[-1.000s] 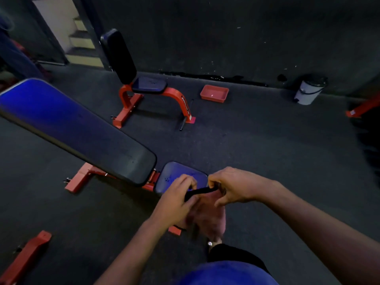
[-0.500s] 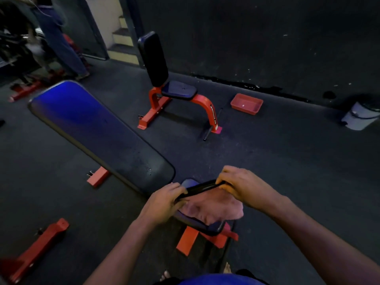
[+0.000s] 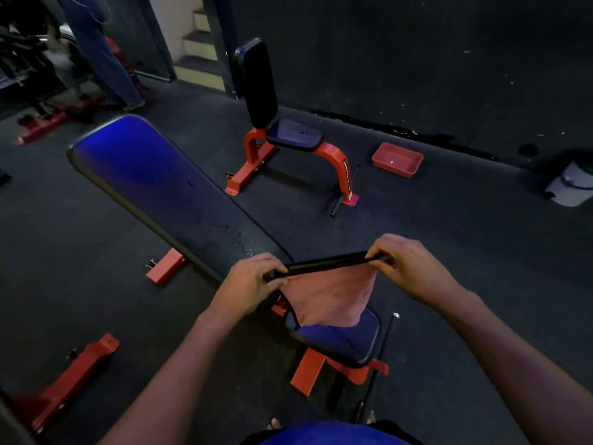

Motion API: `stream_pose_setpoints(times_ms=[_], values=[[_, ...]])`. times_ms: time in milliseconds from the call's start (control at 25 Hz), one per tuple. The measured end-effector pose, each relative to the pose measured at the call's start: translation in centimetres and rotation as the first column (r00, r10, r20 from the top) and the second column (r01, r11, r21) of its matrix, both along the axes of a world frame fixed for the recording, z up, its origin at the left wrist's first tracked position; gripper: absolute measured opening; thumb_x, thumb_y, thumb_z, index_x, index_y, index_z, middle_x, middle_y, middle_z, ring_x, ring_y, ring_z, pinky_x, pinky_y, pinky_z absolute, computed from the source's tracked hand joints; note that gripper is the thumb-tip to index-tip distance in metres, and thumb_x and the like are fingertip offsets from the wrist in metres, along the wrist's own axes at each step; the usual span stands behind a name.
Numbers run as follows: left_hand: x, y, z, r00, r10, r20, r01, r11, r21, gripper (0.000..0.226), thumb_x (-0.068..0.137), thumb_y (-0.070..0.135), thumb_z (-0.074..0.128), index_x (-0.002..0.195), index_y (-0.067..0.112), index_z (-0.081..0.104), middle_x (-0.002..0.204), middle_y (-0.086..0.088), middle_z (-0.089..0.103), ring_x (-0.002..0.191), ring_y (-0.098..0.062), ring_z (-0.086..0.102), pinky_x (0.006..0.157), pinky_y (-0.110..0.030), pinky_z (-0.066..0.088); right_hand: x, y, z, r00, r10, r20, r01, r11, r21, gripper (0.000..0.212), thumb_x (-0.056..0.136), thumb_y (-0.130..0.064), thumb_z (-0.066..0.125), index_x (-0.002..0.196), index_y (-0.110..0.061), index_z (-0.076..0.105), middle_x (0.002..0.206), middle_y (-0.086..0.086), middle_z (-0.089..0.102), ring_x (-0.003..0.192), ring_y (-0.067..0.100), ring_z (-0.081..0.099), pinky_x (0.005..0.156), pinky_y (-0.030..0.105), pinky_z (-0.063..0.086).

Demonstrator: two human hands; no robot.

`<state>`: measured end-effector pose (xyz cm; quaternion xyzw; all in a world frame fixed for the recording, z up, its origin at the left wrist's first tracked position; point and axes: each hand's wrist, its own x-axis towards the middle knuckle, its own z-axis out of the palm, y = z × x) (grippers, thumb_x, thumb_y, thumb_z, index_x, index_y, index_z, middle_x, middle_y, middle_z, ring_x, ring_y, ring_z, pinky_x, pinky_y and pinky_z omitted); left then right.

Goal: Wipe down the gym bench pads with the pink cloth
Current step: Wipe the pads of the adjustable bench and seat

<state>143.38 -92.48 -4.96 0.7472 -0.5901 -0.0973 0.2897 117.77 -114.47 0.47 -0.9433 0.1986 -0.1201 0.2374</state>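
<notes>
The pink cloth [image 3: 330,300] with a dark top edge hangs stretched between my hands above the bench's small seat pad [image 3: 346,340]. My left hand [image 3: 250,284] grips the cloth's left corner and my right hand [image 3: 407,268] grips its right corner. The long blue and black back pad [image 3: 160,187] of the same orange-framed bench slopes away to the upper left. Small specks lie on the back pad's near end.
A second upright bench [image 3: 288,136] with an orange frame stands beyond. A red tray [image 3: 397,159] and a white bucket [image 3: 571,187] sit by the dark wall. A person's legs [image 3: 102,59] stand at the top left near steps [image 3: 199,56]. Orange frame feet [image 3: 73,380] lie lower left.
My hands have moved apart and pulled the cloth out wide and taut. The view has shifted, so the seat pad now lies below the cloth.
</notes>
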Motion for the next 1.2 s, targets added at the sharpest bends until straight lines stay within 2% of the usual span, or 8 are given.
stream_pose_setpoints(times_ms=[240,360,440,520,640,800,1000,1200], values=[[2.2,-0.7,2.4,0.949,0.164,-0.27,-0.213,0.964,-0.161,0.033,0.078,0.018,0.091,0.095,0.015,0.063,0.084,-0.002,0.067,0.077,-0.016,0.066,0.076,-0.037,0.057,2.2,1.8,1.4,0.991,-0.116,0.072,0.08,0.92,0.384,0.023,0.097,-0.003,0.063,0.097,-0.026,0.061,0.09,-0.005,0.07,0.086,0.008,0.069,0.084,0.044,0.058],[4.1,-0.4,5.9,0.549,-0.013,-0.836,-0.259,0.948,-0.185,0.066,0.07,0.034,0.096,0.124,0.024,0.06,0.094,-0.012,0.066,0.087,-0.024,0.065,0.08,-0.036,0.053,4.2,3.6,5.4,0.929,-0.26,0.263,0.059,0.805,0.59,0.013,0.102,-0.003,0.055,0.1,-0.015,0.059,0.086,0.008,0.058,0.076,0.017,0.056,0.073,0.039,0.054],[4.5,0.2,6.8,0.147,-0.184,-0.972,-0.13,0.971,-0.203,0.083,0.049,0.042,0.104,0.125,0.029,0.074,0.109,-0.006,0.072,0.1,-0.02,0.069,0.086,-0.034,0.058,6.1,4.1,8.7,0.833,-0.369,0.413,0.001,0.747,0.665,0.014,0.103,-0.005,0.054,0.1,-0.018,0.061,0.086,0.008,0.056,0.075,0.015,0.052,0.065,0.029,0.049],[2.3,0.8,6.3,-0.038,-0.111,-0.993,-0.009,0.994,-0.11,0.075,0.033,0.036,0.108,0.103,0.02,0.085,0.105,-0.004,0.079,0.095,-0.015,0.076,0.081,-0.03,0.062,8.2,4.2,10.5,0.741,-0.453,0.496,-0.015,0.727,0.686,0.015,0.102,-0.006,0.056,0.1,-0.018,0.063,0.088,0.002,0.064,0.079,0.008,0.058,0.068,0.02,0.05],[-1.5,-0.4,3.8,-0.071,0.093,-0.993,-0.068,0.993,0.097,0.032,0.076,0.018,0.088,0.105,0.009,0.077,0.097,-0.007,0.08,0.086,-0.015,0.077,0.072,-0.03,0.063,9.7,3.3,7.0,0.711,-0.617,0.338,0.098,0.563,0.821,0.015,0.098,-0.025,0.066,0.112,-0.02,0.069,0.108,-0.001,0.073,0.105,0.012,0.067,0.091,0.025,0.052],[-1.7,-0.4,0.3,-0.031,0.278,-0.96,-0.207,0.938,0.278,0.032,0.097,0.028,0.068,0.123,0.008,0.07,0.114,-0.014,0.078,0.097,-0.022,0.076,0.079,-0.033,0.062,4.5,8.0,-4.3,0.921,-0.337,-0.198,0.189,-0.06,0.98,0.055,0.087,-0.052,0.072,0.13,-0.018,0.069,0.128,0.012,0.07,0.124,0.031,0.063,0.11,0.046,0.046],[1.3,4.2,-4.4,0.082,0.376,-0.923,0.244,0.89,0.385,0.072,0.08,0.015,0.083,0.144,0.023,0.052,0.136,-0.011,0.069,0.126,-0.031,0.066,0.106,-0.05,0.053,4.0,11.2,-7.8,0.867,-0.442,-0.229,0.283,0.058,0.957,0.041,0.085,-0.01,0.077,0.125,-0.006,0.067,0.112,0.013,0.076,0.097,0.022,0.07,0.084,0.034,0.057],[3.7,1.0,-0.8,0.256,0.32,-0.912,0.07,0.935,0.347,0.054,0.084,-0.005,0.078,0.131,0.017,0.064,0.118,-0.008,0.077,0.111,-0.028,0.071,0.091,-0.039,0.061,6.6,8.1,-4.1,0.819,-0.562,-0.117,0.31,0.263,0.914,0.044,0.09,0.013,0.06,0.126,-0.01,0.064,0.109,0.007,0.073,0.092,0.016,0.067,0.081,0.029,0.057]])
